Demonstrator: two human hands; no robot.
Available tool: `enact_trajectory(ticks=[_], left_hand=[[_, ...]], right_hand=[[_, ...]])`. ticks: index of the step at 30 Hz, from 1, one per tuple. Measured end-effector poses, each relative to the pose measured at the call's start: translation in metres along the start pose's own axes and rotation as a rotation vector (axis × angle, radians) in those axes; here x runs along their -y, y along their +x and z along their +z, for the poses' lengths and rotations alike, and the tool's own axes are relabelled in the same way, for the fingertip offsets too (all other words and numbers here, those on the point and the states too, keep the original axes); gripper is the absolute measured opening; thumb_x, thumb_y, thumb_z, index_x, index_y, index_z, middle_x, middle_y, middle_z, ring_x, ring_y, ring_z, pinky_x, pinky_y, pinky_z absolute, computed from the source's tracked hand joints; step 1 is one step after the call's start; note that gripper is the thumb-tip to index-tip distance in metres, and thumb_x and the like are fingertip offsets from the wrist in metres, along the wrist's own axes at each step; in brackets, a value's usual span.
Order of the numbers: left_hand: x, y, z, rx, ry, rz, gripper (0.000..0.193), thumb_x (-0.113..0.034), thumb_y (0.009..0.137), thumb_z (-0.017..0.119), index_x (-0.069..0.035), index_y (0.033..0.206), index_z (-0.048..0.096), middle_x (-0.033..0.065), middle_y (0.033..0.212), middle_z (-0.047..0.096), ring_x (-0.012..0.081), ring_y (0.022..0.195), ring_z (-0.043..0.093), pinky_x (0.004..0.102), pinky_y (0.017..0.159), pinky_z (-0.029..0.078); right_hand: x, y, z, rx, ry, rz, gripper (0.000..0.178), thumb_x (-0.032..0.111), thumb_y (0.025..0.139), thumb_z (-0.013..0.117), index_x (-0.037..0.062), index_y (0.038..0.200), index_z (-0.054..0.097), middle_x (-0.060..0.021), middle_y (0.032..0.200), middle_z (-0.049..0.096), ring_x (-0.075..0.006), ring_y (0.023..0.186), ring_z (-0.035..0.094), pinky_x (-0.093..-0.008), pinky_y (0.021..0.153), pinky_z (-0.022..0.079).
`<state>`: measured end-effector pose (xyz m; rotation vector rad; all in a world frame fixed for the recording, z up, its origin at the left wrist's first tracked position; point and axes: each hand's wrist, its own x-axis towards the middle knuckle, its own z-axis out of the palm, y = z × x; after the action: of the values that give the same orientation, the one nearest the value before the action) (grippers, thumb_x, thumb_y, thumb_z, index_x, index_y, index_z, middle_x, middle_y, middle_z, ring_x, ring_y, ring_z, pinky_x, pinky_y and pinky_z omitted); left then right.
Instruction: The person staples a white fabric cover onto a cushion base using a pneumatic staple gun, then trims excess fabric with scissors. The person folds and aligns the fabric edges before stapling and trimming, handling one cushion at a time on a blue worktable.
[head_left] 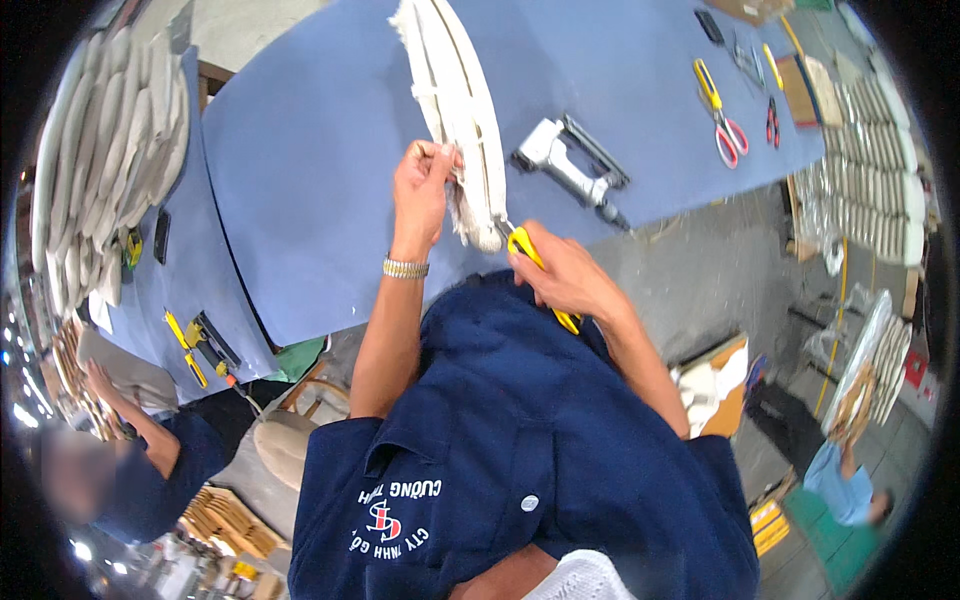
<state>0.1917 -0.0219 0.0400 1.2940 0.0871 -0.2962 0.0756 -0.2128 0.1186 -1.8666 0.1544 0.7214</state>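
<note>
A long, narrow cream upholstered pad [470, 110] lies on the blue-covered table in front of me, its frayed fabric edges folded over and a dark line along its length. My left hand [423, 190] pinches the loose fabric at the pad's left edge. My right hand [572, 268] is closed round a yellow-handled hand tool [524, 246]. Its short metal tip touches the pad's near end; the fingers hide part of it, so its exact kind is unclear. To the right of the pad lies a grey staple gun [575, 160].
The blue table [310, 150] carries red-handled scissors [722, 115] and small red pliers [772, 122] at the right. Stacked cream pads [110, 160] stand far left. A co-worker [150, 450] is at lower left, near another staple gun [215, 340]; another person [840, 485] is lower right.
</note>
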Motion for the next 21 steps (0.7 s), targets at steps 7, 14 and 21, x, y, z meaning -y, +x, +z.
enact_trajectory(ticks=[7,14,21], left_hand=[[-0.008,-0.013,-0.025,-0.110,0.180,0.055,0.015,-0.016,0.104,0.064,-0.007,0.094,0.058,0.0023,0.091,0.069,0.0066,0.082,0.059,0.0252,0.076,0.048],[-0.016,-0.042,-0.032,-0.385,0.604,0.350,0.016,-0.012,0.094,0.070,-0.004,0.086,0.059,0.0083,0.089,0.070,0.0214,0.085,0.064,0.0364,0.077,0.050],[-0.070,-0.088,0.048,-0.022,0.727,0.696,0.012,-0.006,0.081,0.078,-0.005,0.085,0.067,0.0098,0.110,0.067,0.0296,0.107,0.062,0.0381,0.089,0.051]], right_hand=[[-0.092,0.044,-0.111,-0.499,-0.127,0.105,0.027,0.025,0.102,0.062,0.0016,0.115,0.062,-0.0104,0.099,0.074,-0.0199,0.079,0.070,-0.0343,0.068,0.057],[-0.063,0.069,-0.139,-0.564,-0.223,-0.344,0.051,0.009,0.095,0.066,0.0077,0.144,0.057,-0.0131,0.138,0.064,-0.0239,0.115,0.066,-0.0369,0.096,0.054],[0.029,0.036,-0.031,0.050,0.126,-0.586,0.066,0.001,0.087,0.069,0.0066,0.150,0.050,-0.0109,0.148,0.055,-0.0192,0.125,0.059,-0.0367,0.105,0.049]])
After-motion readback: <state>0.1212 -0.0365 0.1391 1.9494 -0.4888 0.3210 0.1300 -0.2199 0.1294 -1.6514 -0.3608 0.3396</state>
